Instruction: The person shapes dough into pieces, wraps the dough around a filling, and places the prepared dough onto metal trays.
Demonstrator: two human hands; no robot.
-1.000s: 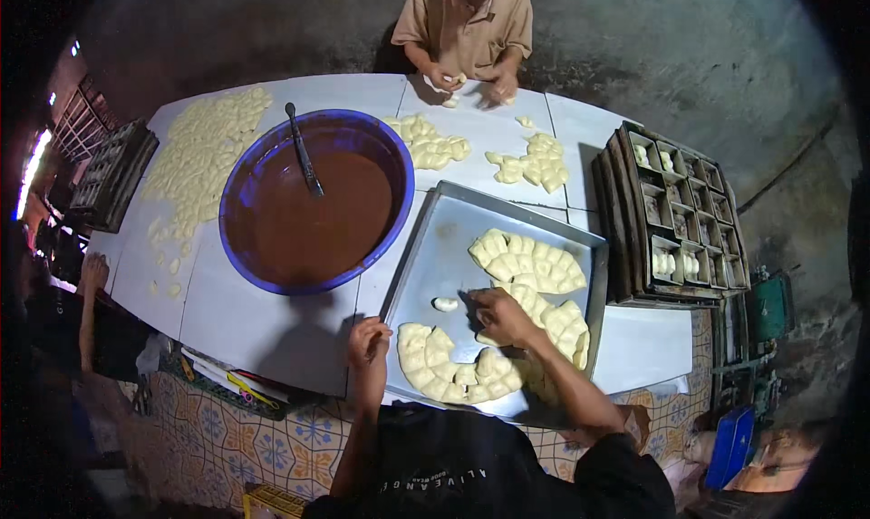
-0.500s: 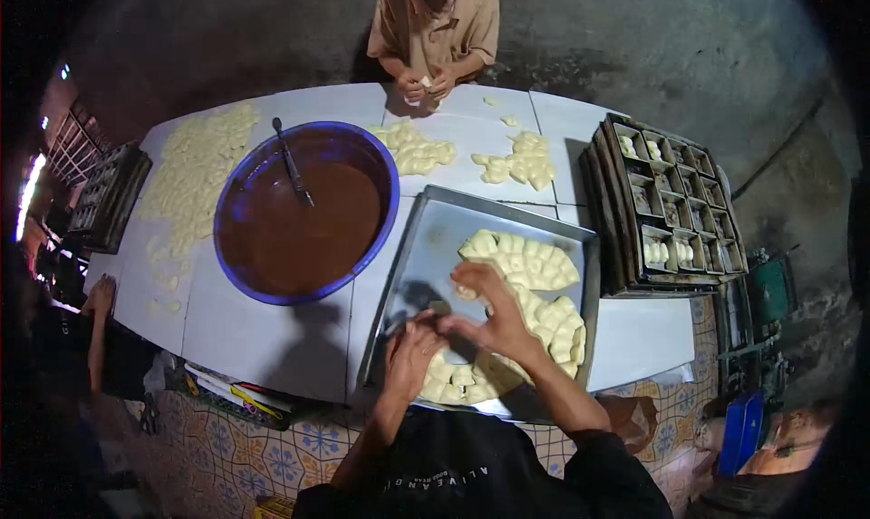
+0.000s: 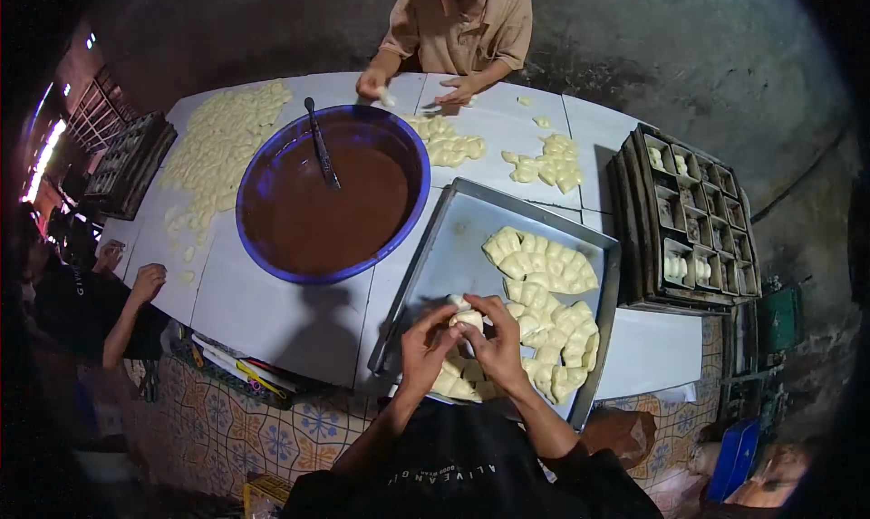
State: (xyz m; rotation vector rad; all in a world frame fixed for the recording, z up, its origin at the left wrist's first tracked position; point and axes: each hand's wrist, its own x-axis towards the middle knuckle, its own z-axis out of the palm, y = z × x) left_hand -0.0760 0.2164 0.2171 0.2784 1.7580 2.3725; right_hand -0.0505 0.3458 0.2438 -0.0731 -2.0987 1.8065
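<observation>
Over the near part of a large metal tray, my left hand and my right hand meet with fingers bent round a small pale piece of dough. Another bit of dough shows at the fingertips of my left hand; whether the two are joined I cannot tell. Both hands are closed on the dough. Rows of pale dough pieces, pressed against each other, lie on the tray to the right of my hands. More dough sits beneath my wrists, partly hidden.
A blue basin of brown paste, with a dark-handled utensil in it, stands left of the tray. Stacked baking moulds rise at the right. Dough pieces cover the table's far left. Co-workers' hands are across and left.
My hands have come together, now closed round a piece of dough. The co-worker opposite has spread both hands apart. The view has shifted a little.
</observation>
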